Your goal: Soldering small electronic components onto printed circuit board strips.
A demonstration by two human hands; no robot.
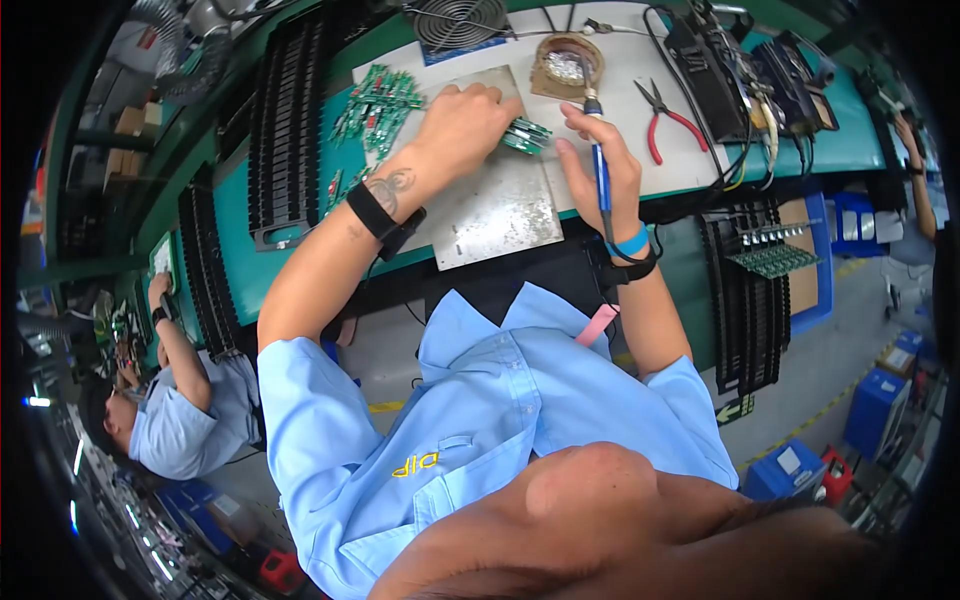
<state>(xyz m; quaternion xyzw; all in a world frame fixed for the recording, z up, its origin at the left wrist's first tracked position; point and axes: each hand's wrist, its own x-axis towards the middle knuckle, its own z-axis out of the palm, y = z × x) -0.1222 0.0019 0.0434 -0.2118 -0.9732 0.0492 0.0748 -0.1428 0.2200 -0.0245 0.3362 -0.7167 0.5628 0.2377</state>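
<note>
My left hand (462, 126) is curled over the metal plate (497, 222), closed on a few small green circuit boards (525, 136) whose ends stick out past its fingertips on the right. A heap of similar boards (378, 108) lies to the left of that hand. Across the fingers of my right hand (612, 178) rests a soldering iron (602, 182) with a blue handle, held like a pen. Its tip end points away, reaching the round brown holder (552, 84) with shiny silvery material (566, 66) inside.
Pliers with red handles (668, 124) lie right of the iron, near black boxes with cables (712, 75). A fan (452, 22) stands at the back. Black slotted racks (285, 140) flank the left side; another rack (745, 300) holds a green panel. A co-worker (195, 400) sits at left.
</note>
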